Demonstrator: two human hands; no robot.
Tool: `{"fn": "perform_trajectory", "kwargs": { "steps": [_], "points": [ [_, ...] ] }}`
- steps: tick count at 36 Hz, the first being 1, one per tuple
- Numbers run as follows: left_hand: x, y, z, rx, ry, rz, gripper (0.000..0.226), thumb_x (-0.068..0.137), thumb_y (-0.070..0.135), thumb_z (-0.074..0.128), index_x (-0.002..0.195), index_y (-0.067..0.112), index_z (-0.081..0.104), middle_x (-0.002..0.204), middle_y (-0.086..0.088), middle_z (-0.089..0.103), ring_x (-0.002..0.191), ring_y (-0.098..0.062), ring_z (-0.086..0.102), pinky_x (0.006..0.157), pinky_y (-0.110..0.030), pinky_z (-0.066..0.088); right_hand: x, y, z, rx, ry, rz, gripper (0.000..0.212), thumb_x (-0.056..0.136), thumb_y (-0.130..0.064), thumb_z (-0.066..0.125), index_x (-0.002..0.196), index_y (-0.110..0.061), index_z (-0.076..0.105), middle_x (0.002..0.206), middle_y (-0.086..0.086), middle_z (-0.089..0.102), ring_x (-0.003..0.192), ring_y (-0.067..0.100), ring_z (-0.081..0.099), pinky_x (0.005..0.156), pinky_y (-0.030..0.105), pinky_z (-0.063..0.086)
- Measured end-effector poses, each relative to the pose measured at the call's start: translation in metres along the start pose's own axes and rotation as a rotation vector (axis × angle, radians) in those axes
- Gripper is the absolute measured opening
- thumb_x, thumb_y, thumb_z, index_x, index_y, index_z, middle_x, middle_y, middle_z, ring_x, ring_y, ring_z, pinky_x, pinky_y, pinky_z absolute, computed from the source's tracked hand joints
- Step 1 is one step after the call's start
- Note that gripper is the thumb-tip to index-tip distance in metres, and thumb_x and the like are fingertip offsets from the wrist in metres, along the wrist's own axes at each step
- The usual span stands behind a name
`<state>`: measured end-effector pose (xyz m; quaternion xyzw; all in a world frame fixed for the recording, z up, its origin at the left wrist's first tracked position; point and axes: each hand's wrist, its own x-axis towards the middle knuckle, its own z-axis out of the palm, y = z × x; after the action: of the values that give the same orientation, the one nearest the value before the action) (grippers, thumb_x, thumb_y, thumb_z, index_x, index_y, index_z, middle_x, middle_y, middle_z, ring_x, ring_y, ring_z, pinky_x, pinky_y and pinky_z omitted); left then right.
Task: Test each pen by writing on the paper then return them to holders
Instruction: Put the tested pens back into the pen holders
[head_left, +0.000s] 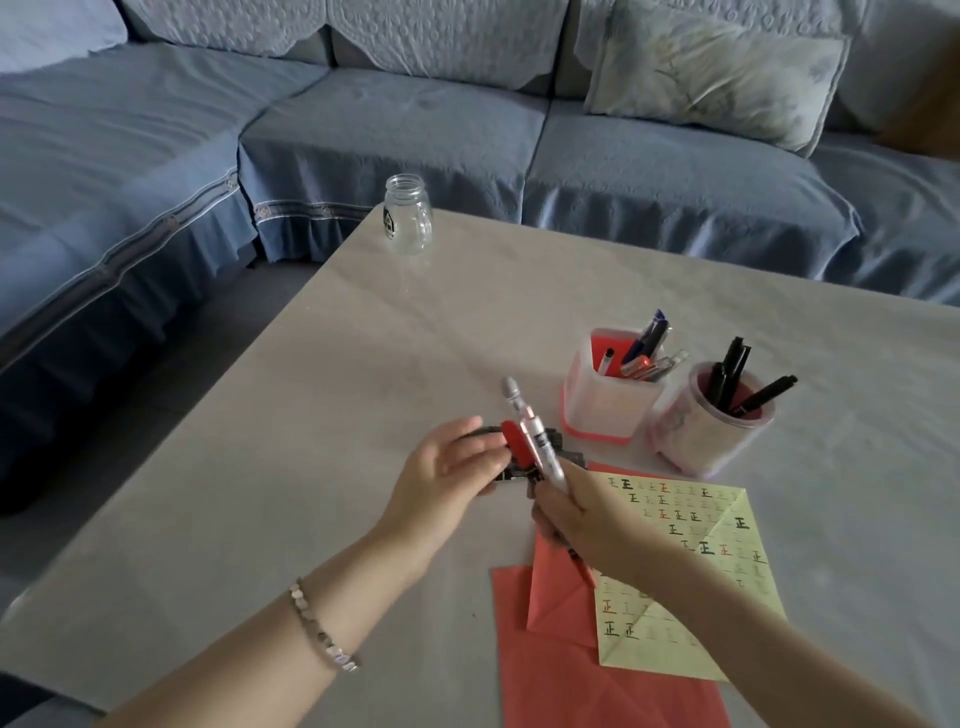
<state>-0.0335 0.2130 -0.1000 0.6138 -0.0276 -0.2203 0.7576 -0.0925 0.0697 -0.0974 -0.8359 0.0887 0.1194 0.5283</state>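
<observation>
Above the grey desk, the right hand is curling tight around a silver-barrelled pen, gripping it low on the barrel so it is pointing up and away. The left hand is sitting just beside it, fingers half closed and pinching a small red cap-like piece that is touching the pen's barrel; a dark patterned object is lying on the desk under both hands, too hidden to identify. Just right of the hands, the pale yellow square paper covered in small written marks is lying across a red paper sheet. Behind the paper, a square translucent holder with red trim is carrying several pens, and touching or nearly touching it on its right, a round patterned cup is carrying black pens. Well apart, at the far corner, a clear glass jar is standing upright.
</observation>
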Motion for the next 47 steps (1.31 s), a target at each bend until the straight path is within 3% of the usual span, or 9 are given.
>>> {"fn": "perform_trajectory", "kwargs": {
  "steps": [4, 8, 14, 20, 24, 29, 37, 43, 47],
  "points": [
    [-0.009, 0.008, 0.021, 0.08, -0.22, -0.001, 0.015, 0.087, 0.01, 0.059, 0.098, 0.015, 0.068, 0.093, -0.005, 0.071, 0.087, -0.015, 0.066, 0.08, -0.027, 0.053, -0.02, -0.004, -0.005, 0.285, -0.049, 0.02, 0.03, 0.099, -0.015, 0.032, 0.072, -0.01, 0.043, 0.052, -0.005, 0.048, 0.046, 0.009, 0.045, 0.047, 0.018, 0.036],
    [-0.018, 0.013, 0.041, 0.103, -0.24, 0.028, 0.01, 0.087, 0.012, 0.06, 0.086, 0.014, 0.071, 0.081, -0.004, 0.072, 0.077, -0.014, 0.067, 0.077, -0.026, 0.054, -0.035, -0.006, -0.007, 0.461, -0.031, 0.036, 0.036, 0.09, -0.037, 0.04, 0.067, -0.011, 0.048, 0.049, -0.003, 0.051, 0.048, 0.014, 0.05, 0.052, 0.023, 0.04],
    [-0.024, 0.015, 0.057, 0.141, -0.276, 0.082, 0.01, 0.088, 0.007, 0.059, 0.086, 0.01, 0.069, 0.07, -0.003, 0.068, 0.066, -0.011, 0.062, 0.058, -0.021, 0.05, -0.048, -0.006, -0.019, 0.222, 0.143, 0.038, 0.038, 0.083, -0.043, 0.046, 0.054, -0.025, 0.063, 0.049, -0.011, 0.061, 0.05, -0.003, 0.057, 0.055, 0.009, 0.044],
    [-0.015, 0.016, 0.056, 0.18, -0.162, 0.173, 0.007, 0.089, 0.013, 0.056, 0.087, 0.014, 0.063, 0.079, -0.003, 0.072, 0.08, -0.013, 0.068, 0.078, -0.026, 0.053, -0.052, 0.002, -0.041, -0.013, 0.37, 0.043, 0.044, 0.089, -0.033, 0.055, 0.061, 0.001, 0.059, 0.04, -0.004, 0.048, 0.036, 0.005, 0.038, 0.044, 0.02, 0.035],
    [-0.002, 0.02, 0.048, 0.189, -0.147, 0.204, 0.01, 0.094, 0.009, 0.047, 0.093, 0.014, 0.056, 0.061, 0.004, 0.06, 0.059, -0.008, 0.06, 0.061, -0.025, 0.051, -0.043, -0.016, -0.076, 0.024, 0.521, -0.051, 0.02, 0.086, -0.021, 0.062, 0.066, -0.016, 0.065, 0.045, -0.002, 0.06, 0.034, 0.003, 0.043, 0.033, 0.017, 0.033],
    [0.006, 0.022, 0.043, 0.33, -0.094, 0.22, 0.016, 0.097, 0.015, 0.044, 0.098, 0.023, 0.058, 0.059, 0.009, 0.053, 0.049, -0.003, 0.042, 0.051, -0.015, 0.038, -0.015, -0.048, -0.131, -0.106, 0.795, -0.256, 0.019, 0.079, -0.024, 0.07, 0.067, -0.035, 0.061, 0.061, -0.012, 0.064, 0.051, 0.002, 0.062, 0.051, 0.016, 0.05],
    [0.005, 0.018, 0.048, 0.283, -0.077, 0.17, 0.017, 0.096, 0.015, 0.045, 0.098, 0.023, 0.06, 0.062, 0.005, 0.053, 0.047, -0.003, 0.04, 0.05, -0.014, 0.037, 0.052, -0.034, -0.148, -0.086, 0.603, -0.009, 0.008, 0.076, -0.016, 0.073, 0.082, -0.011, 0.07, 0.082, 0.009, 0.072, 0.071, 0.02, 0.067, 0.075, 0.037, 0.057],
    [0.009, 0.018, 0.049, 0.247, -0.078, 0.155, 0.017, 0.096, 0.014, 0.045, 0.098, 0.022, 0.059, 0.06, 0.006, 0.053, 0.046, -0.001, 0.04, 0.049, -0.013, 0.036, 0.062, -0.025, -0.144, -0.221, 0.57, -0.021, 0.013, 0.074, -0.018, 0.075, 0.079, -0.009, 0.068, 0.072, -0.007, 0.065, 0.057, 0.008, 0.06, 0.052, 0.016, 0.051],
    [0.012, 0.017, 0.053, 0.3, -0.066, 0.145, 0.021, 0.096, 0.01, 0.042, 0.1, 0.023, 0.057, 0.073, 0.003, 0.057, 0.053, 0.001, 0.047, 0.057, -0.011, 0.04, 0.051, -0.026, -0.144, -0.356, 0.567, -0.017, 0.014, 0.078, -0.022, 0.071, 0.091, -0.018, 0.067, 0.082, -0.004, 0.066, 0.073, 0.01, 0.062, 0.066, 0.023, 0.052]
  ]
}}
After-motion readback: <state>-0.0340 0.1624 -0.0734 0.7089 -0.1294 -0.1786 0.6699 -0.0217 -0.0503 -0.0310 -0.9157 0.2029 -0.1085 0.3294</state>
